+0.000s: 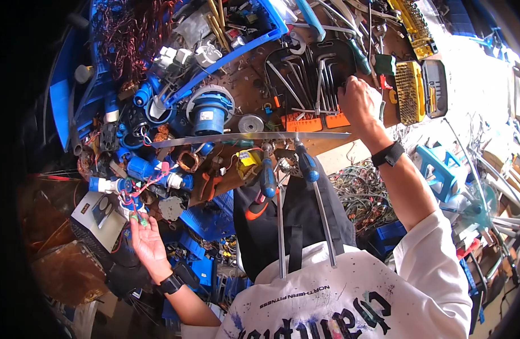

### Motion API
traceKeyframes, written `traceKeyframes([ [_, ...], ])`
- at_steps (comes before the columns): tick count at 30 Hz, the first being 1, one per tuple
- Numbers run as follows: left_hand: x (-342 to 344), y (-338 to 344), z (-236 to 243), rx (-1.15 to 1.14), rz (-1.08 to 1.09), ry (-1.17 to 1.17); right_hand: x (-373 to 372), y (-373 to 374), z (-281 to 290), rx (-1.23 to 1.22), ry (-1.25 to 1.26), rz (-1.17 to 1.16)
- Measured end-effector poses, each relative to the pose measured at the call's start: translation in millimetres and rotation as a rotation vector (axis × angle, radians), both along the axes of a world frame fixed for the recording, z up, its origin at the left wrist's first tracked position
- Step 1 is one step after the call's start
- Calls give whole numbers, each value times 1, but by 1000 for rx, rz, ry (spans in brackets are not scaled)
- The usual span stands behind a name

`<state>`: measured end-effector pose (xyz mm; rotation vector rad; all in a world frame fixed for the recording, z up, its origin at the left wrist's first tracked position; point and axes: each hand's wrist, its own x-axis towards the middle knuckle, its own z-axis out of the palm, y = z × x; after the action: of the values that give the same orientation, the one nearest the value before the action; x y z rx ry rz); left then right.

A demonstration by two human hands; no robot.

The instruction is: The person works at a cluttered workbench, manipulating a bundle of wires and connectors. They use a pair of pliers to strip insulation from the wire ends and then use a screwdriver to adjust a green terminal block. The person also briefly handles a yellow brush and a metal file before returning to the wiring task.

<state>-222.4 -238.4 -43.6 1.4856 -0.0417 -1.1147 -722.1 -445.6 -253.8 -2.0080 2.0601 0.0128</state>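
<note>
At the left, my left hand (148, 243) has its fingertips closed on a small green connector (140, 220). Pink-red wires (152, 183) run up from there, beside a blue-and-white motor-like part (158, 172). My right hand (360, 104) is at the right end of a black holder with hex keys (322, 79), its fingers curled; whatever they grip is hidden. Below the holder's orange edge (302, 122), a metal strip (237, 137) carries two long screwdrivers with blue handles, one left (267, 179) and one right (307, 162). Their shafts point toward my body.
A blue bin (277, 20) of wires and parts fills the far left. Yellow drill-bit cases (410, 90) lie at the far right, next to pliers and wrenches. A blue cylindrical motor (209, 116) stands on the bench. Tangled cables (361, 192) and a blue stool (438, 169) are right.
</note>
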Motion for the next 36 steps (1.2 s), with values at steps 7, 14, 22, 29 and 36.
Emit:
traceKeyframes([
  [7, 1, 0, 4, -4, -16, -17, -27, -34, 33, 133, -216, 311],
  [14, 1, 0, 0, 7, -7, -27, -28, -62, 40, 119, -135, 725],
  [22, 1, 1, -1, 24, -14, -25, -34, -81, 34, 140, -207, 870],
  [29, -3, -2, 0, 22, -13, -21, -37, -81, 33, 86, -239, 909],
  [36, 1, -4, -1, 40, -23, -26, -43, -90, 31, 51, -248, 963],
])
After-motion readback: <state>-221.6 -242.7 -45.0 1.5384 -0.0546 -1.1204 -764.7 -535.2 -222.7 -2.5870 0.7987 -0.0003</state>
